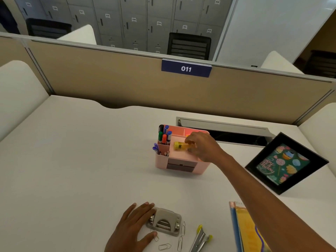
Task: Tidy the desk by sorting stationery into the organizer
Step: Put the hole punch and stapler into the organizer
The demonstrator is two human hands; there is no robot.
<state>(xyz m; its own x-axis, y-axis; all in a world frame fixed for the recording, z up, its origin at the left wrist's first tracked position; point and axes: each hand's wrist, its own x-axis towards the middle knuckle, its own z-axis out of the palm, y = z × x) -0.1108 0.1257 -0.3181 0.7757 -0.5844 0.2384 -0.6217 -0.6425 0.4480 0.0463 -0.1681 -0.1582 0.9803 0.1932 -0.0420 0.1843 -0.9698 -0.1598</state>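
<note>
Left hand (pixel 132 228): nearest the camera, at the near edge of the desk (pixel 72 160); fingers spread flat, fingertips on the left side of the hole punch (pixel 164 223), thumb by its near left corner, not closed round it.
Hole punch: grey, near the near edge, about the middle of the desk.
Paper clips (pixel 180 240): several lie loose just beside the punch, on its right and near sides; one touches the left thumb tip.
Stapler (pixel 199 239): metal with yellow tips, at the near edge, right of the clips.
Right hand (pixel 201 147): reaches over the organizer; fingers curled and pinched on one end of the yellow highlighter (pixel 180 145).
Yellow highlighter: lies on its side on the organizer's flat top tray, cap end pointing left.
Organizer (pixel 179 166): pink, mid-desk toward the far edge; drawer front faces the camera.
Markers (pixel 164 136): upright in the far left compartment; blue pens in the one in front.
Notebooks (pixel 243 226): at the near right edge, partly under the right forearm.
Picture frame (pixel 285 163): black, tilted, near the right edge.
</note>
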